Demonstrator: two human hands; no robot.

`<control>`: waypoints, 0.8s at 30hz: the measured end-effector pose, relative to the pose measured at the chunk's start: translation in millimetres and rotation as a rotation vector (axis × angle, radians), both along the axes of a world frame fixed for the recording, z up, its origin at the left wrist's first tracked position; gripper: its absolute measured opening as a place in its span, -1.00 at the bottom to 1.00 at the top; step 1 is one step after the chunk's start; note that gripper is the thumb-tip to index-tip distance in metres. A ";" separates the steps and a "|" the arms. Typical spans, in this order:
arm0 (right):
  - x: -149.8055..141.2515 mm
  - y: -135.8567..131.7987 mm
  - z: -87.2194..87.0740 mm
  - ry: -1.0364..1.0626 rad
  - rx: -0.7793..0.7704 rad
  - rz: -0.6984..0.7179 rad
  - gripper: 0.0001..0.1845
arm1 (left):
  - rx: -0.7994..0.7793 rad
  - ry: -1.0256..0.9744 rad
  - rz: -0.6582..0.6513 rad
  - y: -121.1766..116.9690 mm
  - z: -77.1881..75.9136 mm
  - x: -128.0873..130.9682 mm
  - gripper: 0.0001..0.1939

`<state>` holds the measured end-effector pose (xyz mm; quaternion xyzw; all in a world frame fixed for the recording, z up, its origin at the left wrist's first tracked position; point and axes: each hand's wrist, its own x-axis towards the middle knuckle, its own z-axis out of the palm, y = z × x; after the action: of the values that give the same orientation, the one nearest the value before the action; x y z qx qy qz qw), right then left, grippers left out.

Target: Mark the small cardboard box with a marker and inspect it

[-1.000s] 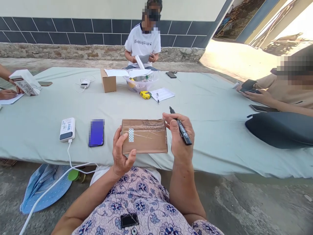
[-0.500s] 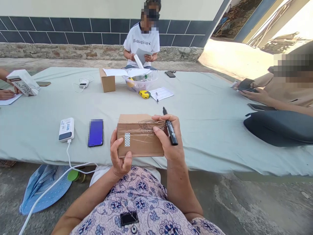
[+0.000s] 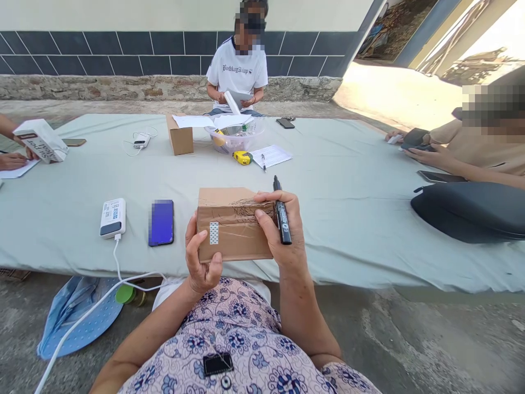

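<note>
A brown cardboard box [image 3: 238, 241] with dark scribbled lines and a small patterned sticker [image 3: 214, 233] is held over the table's near edge. My left hand [image 3: 203, 257] grips its left end, the thumb at the lower edge. Closed around the right end is my right hand [image 3: 283, 230], its thumb on the scribbled face. A black marker pen [image 3: 284, 221] is also held in the right hand, lying along the fingers with its upper end pointing away from me. The box's underside is hidden.
On the cloth-covered table [image 3: 348, 219] lie a power bank [image 3: 112, 218] with a white cable, a phone [image 3: 161, 222], a yellow tape measure [image 3: 243, 157] and a black case [image 3: 467, 212]. Farther back stand a plastic basin [image 3: 235, 143] and a cardboard box [image 3: 181, 140]. Other people sit around.
The marker pen in my right hand has turned slightly more upright. The box has shifted a little; both hands keep their hold. The person at the right has moved their hands slightly.
</note>
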<state>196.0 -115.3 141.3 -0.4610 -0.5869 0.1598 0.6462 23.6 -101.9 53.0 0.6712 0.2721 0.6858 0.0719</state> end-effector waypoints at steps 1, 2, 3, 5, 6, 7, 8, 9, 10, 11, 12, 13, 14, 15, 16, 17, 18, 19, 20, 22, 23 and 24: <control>-0.1 2.4 -1.9 -0.011 -0.011 -0.014 -0.80 | -0.012 -0.002 0.003 0.8 1.0 -0.2 -0.48; -0.2 5.2 -4.6 -0.007 -0.021 -0.019 -0.79 | -0.025 -0.005 0.002 1.8 2.1 -0.5 -0.49; -0.3 8.2 -7.7 0.007 -0.027 -0.014 -0.76 | -0.037 -0.009 0.000 3.0 3.0 -1.1 -0.50; -0.1 13.3 -14.4 0.053 -0.020 0.000 -0.67 | -0.068 -0.012 0.001 5.5 4.3 -2.6 -0.51; 0.2 14.7 -17.1 0.070 -0.003 -0.012 -0.62 | -0.088 -0.017 0.010 6.6 4.6 -3.5 -0.52; 0.6 14.9 -19.0 0.077 0.024 -0.049 -0.58 | -0.110 -0.022 0.024 7.5 4.5 -4.3 -0.53; 1.0 13.7 -19.8 0.072 0.060 -0.105 -0.56 | -0.131 -0.031 0.039 8.1 4.3 -5.1 -0.54; 1.1 11.3 -19.5 0.058 0.098 -0.162 -0.56 | -0.149 -0.042 0.052 8.5 3.9 -5.7 -0.55; 1.0 7.7 -18.1 0.043 0.132 -0.205 -0.58 | -0.160 -0.052 0.060 8.7 3.6 -6.1 -0.55; 0.3 3.5 -16.0 0.029 0.162 -0.224 -0.61 | -0.163 -0.057 0.062 8.6 3.3 -6.2 -0.56; -1.0 -1.1 -13.3 0.015 0.184 -0.216 -0.64 | -0.159 -0.055 0.059 8.4 3.1 -6.2 -0.56; -2.9 -5.4 -10.6 -0.002 0.202 -0.198 -0.68 | -0.153 -0.049 0.054 8.0 3.1 -6.1 -0.56; -5.3 -8.9 -8.0 -0.031 0.218 -0.185 -0.73 | -0.148 -0.041 0.049 7.6 3.1 -5.9 -0.56; -8.0 -11.5 -5.8 -0.073 0.229 -0.181 -0.78 | -0.143 -0.032 0.045 7.1 3.3 -5.7 -0.57; -10.8 -12.8 -4.2 -0.122 0.241 -0.186 -0.83 | -0.140 -0.026 0.041 6.5 3.4 -5.5 -0.57; -13.5 -13.0 -3.2 -0.175 0.250 -0.193 -0.86 | -0.139 -0.021 0.038 6.1 3.5 -5.5 -0.57; -15.8 -12.2 -2.7 -0.224 0.256 -0.197 -0.89 | -0.139 -0.019 0.036 5.8 3.6 -5.5 -0.57; -17.8 -10.8 -2.7 -0.262 0.262 -0.194 -0.89 | -0.138 -0.016 0.033 5.6 3.7 -5.6 -0.57; -19.3 -9.1 -3.0 -0.288 0.266 -0.190 -0.89 | -0.136 -0.015 0.030 5.5 3.8 -5.8 -0.57; -20.7 -6.6 -4.3 -0.312 0.267 -0.172 -0.88 | -0.127 -0.017 0.020 5.8 4.1 -6.2 -0.56; -20.4 -6.3 -5.1 -0.317 0.264 -0.164 -0.88 | -0.120 -0.018 0.015 6.0 4.3 -6.3 -0.56; -19.4 -6.7 -6.1 -0.320 0.261 -0.158 -0.90 | -0.115 -0.018 0.012 6.3 4.6 -6.5 -0.56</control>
<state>176.6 -122.0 135.1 -0.4375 -0.6596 -0.0437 0.6096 17.1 -95.6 57.5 0.6580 0.3145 0.6755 0.1086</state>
